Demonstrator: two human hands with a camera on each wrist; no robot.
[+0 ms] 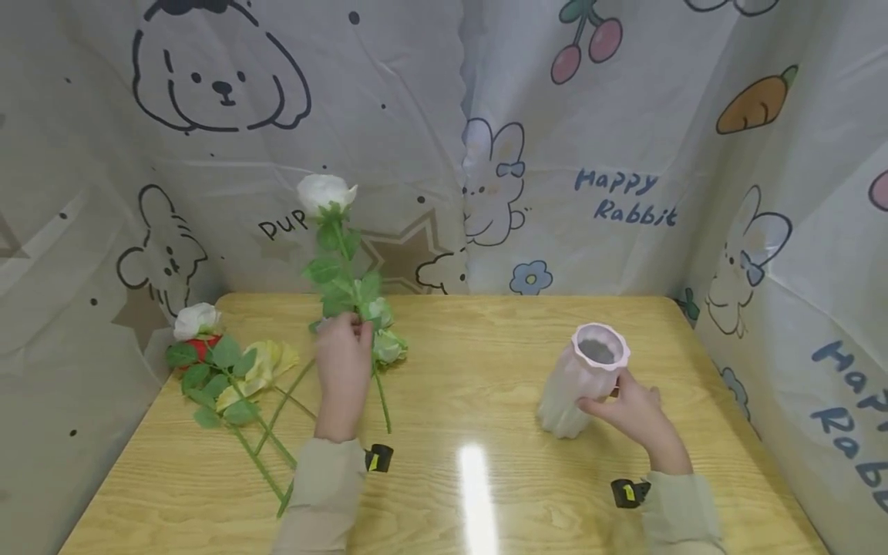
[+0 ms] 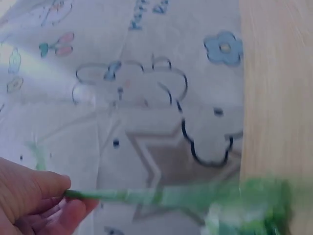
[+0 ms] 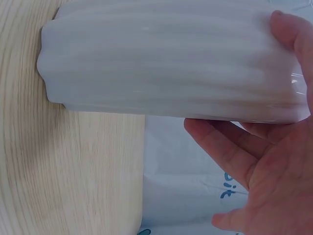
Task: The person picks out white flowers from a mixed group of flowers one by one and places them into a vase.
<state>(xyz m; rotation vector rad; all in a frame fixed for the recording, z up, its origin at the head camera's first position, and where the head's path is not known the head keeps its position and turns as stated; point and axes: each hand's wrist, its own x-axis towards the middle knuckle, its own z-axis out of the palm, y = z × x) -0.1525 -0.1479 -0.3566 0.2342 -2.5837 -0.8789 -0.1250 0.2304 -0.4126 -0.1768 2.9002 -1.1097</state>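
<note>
My left hand [image 1: 344,362] pinches the stem of a white rose [image 1: 324,193], which stands upright with its bloom above the fingers. In the left wrist view, thumb and fingers hold the green stem [image 2: 132,197]; the bloom is out of that view. Pale green roses [image 1: 390,347] are just right of this hand, blurred in the left wrist view. With thumb and fingers around its upper side, my right hand [image 1: 638,420] grips a fluted pink-and-white vase [image 1: 569,393]. The vase leans a little, its scalloped mouth toward the right and its base at the table.
On the left of the wooden table [image 1: 451,385] lie a white rose [image 1: 196,321], a red rose [image 1: 203,348] and yellow roses [image 1: 267,364], their stems crossing toward the front. A printed cloth [image 1: 388,92] surrounds the table's back and sides.
</note>
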